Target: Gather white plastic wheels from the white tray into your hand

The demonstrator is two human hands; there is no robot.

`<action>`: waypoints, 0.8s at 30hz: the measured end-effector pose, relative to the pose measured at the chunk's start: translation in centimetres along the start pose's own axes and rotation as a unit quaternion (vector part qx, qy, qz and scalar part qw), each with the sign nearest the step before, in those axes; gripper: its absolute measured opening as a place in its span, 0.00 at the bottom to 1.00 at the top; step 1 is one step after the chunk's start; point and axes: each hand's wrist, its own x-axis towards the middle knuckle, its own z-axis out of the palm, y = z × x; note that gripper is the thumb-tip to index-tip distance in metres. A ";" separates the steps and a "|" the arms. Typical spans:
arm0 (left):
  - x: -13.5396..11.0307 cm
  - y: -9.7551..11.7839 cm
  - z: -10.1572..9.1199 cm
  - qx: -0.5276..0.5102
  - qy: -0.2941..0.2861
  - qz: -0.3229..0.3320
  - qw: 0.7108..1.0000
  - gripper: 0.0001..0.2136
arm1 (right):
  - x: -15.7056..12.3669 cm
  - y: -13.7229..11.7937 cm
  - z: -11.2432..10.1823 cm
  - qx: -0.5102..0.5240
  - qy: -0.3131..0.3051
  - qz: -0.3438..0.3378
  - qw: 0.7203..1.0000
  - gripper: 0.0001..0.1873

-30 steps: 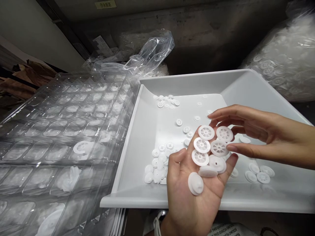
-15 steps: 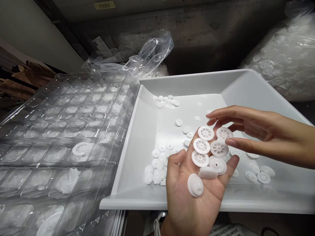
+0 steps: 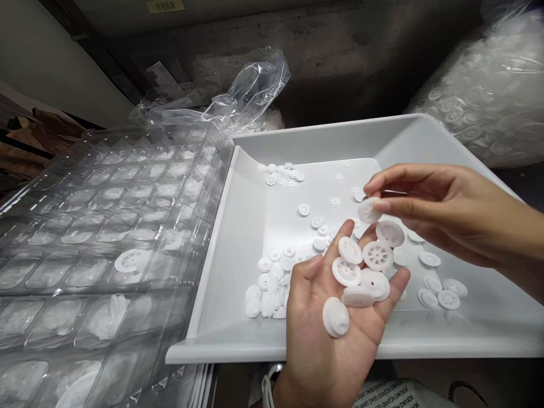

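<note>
My left hand (image 3: 335,323) lies palm up over the front rim of a white tray (image 3: 238,334). Several white plastic gear wheels (image 3: 361,272) rest on its palm and fingers. Just above the fingertips, my right hand (image 3: 429,207) pinches a single white gear wheel (image 3: 368,211) between thumb and fingers. More small white gears (image 3: 274,277) lie scattered on the tray floor under and around both hands.
A stack of clear blister trays (image 3: 102,226) with square pockets fills the left; a few pockets hold white wheels (image 3: 130,262). Clear plastic bags (image 3: 242,96) lie behind. A big bag of white gears (image 3: 488,96) sits at the back right.
My right hand has closed on one wheel from the left hand's pile and lifted it up. The left hand stayed roughly in place.
</note>
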 end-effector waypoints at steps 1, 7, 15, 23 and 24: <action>0.0 0.1 0.0 -0.004 -0.001 0.002 1.000 0.23 | 0.1 -0.1 -0.1 0.036 0.019 0.010 0.999 0.10; 0.0 0.4 -0.1 -0.021 0.013 0.025 0.999 0.25 | 0.9 -1.0 -0.3 0.241 0.090 0.064 0.964 0.10; 0.0 0.4 -0.1 -0.033 0.015 0.037 0.999 0.27 | 1.1 -0.5 -1.7 0.014 -0.022 0.089 0.996 0.09; 0.0 0.6 -0.1 -0.035 0.010 0.039 0.999 0.25 | 0.9 -0.5 -2.7 -0.168 -0.172 0.090 0.967 0.17; 0.0 0.6 -0.1 -0.034 0.010 0.040 0.999 0.25 | 0.8 -0.5 -2.7 -0.174 -0.177 0.092 0.964 0.16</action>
